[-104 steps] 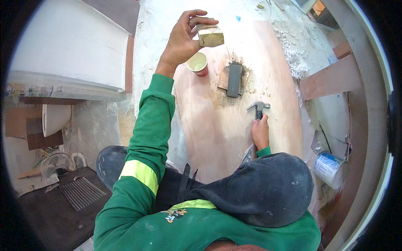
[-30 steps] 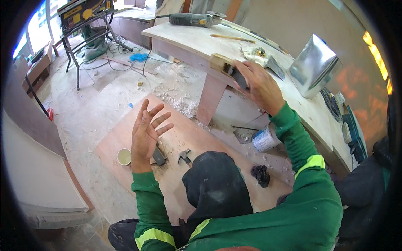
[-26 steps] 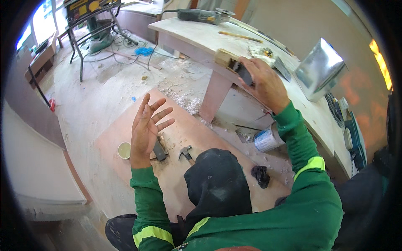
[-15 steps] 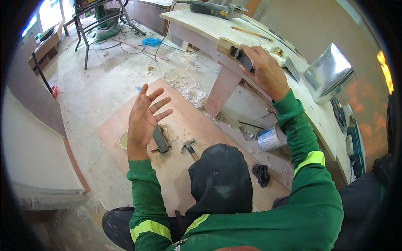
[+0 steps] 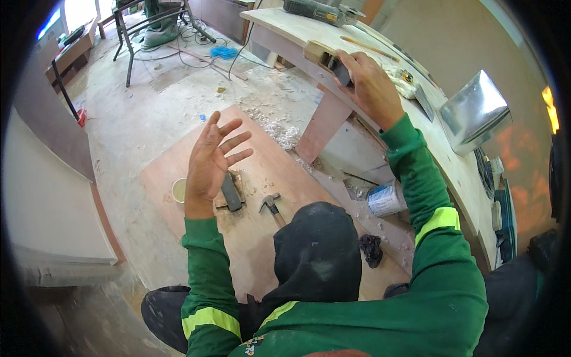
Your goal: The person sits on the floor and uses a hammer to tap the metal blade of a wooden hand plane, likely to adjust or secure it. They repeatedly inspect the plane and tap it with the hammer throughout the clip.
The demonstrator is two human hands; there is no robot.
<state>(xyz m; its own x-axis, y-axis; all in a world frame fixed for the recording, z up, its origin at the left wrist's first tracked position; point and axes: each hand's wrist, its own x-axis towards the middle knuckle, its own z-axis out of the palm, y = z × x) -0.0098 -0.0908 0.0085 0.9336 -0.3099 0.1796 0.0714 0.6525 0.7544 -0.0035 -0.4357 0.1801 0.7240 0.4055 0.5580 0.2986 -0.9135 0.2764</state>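
My right hand [image 5: 373,89] is raised to the edge of the white-topped bench [image 5: 386,71], fingers closed around what looks like a hand plane [image 5: 319,53], with a pale wooden body and a dark part under my fingers. My left hand [image 5: 208,163] hangs in the air, empty, fingers spread. Below it lies a sheet of plywood [image 5: 160,169]. On that sheet are a dark grey block [image 5: 231,193] on a small wooden piece, a claw hammer [image 5: 270,205] and a round container [image 5: 179,190] with pale yellowish contents, partly behind my left wrist.
An angle grinder [image 5: 318,12], a pencil-like strip [image 5: 369,47] and a shiny metal tin [image 5: 476,113] are on the bench. Under it lies a white bucket [image 5: 385,199]. Wood shavings [image 5: 279,131] litter the floor. Cables and a metal-legged stand [image 5: 128,53] are farther off.
My right hand and the plane have shifted slightly away and leftward along the bench edge. My left hand stays raised and open. The whole view has tilted a little.
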